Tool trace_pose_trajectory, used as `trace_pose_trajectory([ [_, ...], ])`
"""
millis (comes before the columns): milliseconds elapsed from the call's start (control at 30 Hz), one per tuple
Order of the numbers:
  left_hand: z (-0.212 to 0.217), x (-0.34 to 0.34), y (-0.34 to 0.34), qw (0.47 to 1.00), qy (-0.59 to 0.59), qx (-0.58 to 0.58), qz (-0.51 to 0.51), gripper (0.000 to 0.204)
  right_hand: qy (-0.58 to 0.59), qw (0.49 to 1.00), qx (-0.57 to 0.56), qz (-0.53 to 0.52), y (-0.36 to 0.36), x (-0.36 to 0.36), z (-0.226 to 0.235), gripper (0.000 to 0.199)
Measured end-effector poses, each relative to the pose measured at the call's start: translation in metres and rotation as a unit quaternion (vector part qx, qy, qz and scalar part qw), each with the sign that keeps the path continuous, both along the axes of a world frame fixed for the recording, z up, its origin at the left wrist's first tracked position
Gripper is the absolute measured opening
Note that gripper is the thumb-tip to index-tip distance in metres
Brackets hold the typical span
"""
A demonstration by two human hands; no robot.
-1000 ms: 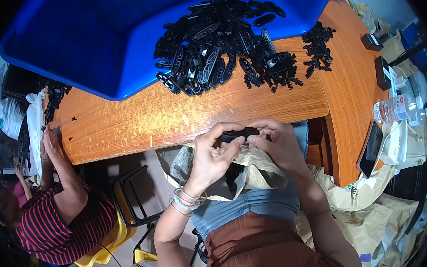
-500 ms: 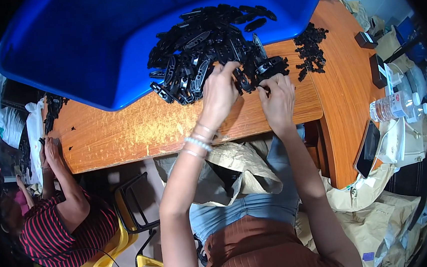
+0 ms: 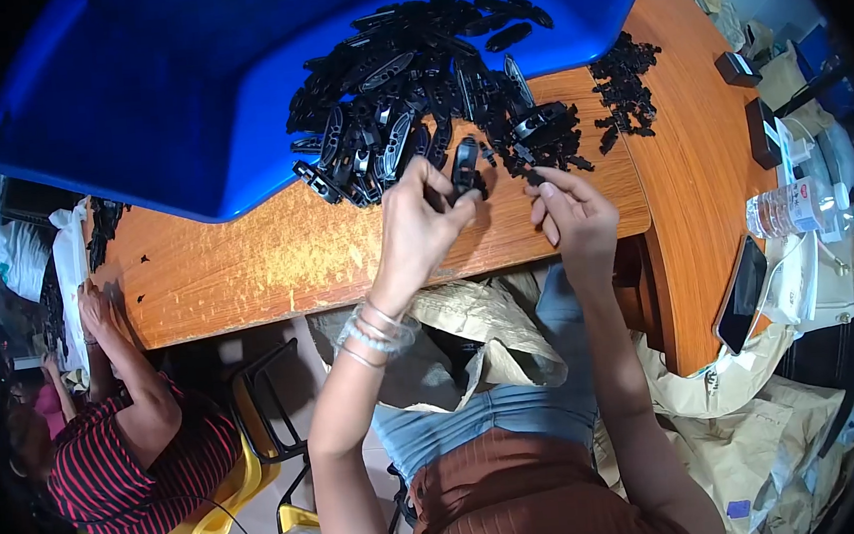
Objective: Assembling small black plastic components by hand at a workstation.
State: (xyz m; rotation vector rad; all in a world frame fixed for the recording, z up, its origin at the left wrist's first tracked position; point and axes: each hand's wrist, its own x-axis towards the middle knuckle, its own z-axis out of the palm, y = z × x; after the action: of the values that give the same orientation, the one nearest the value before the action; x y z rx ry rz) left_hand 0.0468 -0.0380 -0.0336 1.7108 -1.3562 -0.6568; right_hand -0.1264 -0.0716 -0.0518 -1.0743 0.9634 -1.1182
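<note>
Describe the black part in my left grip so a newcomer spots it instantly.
Start at the big blue bin, then follow the black heap spilling from it onto the wooden table. At the heap's near edge is your left grip, with the oblong black part jutting from it toward the bin. Unlike its loosely piled neighbours, it is held in that hand.

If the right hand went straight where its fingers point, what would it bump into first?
Probably the small black parts on the wooden table, just ahead of the right hand. I can't tell how high it is, so it might pass over them.
</note>
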Motion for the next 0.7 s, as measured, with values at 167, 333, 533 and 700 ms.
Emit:
trace_pose_trajectory([
  [167, 0.013, -0.017, 0.033, 0.948, 0.309, -0.010, -0.074, 0.029, 0.048, 0.994, -0.097, 0.011, 0.030, 0.016, 0.022, 0.014],
  [333, 0.027, -0.011, 0.052, 0.910, 0.409, 0.015, -0.065, 0.038, 0.065, 0.990, -0.120, 0.022, 0.043, 0.013, 0.024, 0.012],
  [533, 0.017, -0.005, 0.061, 0.937, 0.332, 0.041, -0.098, 0.024, 0.140, 0.961, -0.232, 0.051, 0.045, 0.009, 0.016, 0.010],
  [700, 0.029, -0.007, 0.067, 0.936, 0.339, 0.074, -0.060, 0.022, 0.273, 0.865, -0.421, 0.013, 0.040, 0.008, 0.016, 0.012],
])
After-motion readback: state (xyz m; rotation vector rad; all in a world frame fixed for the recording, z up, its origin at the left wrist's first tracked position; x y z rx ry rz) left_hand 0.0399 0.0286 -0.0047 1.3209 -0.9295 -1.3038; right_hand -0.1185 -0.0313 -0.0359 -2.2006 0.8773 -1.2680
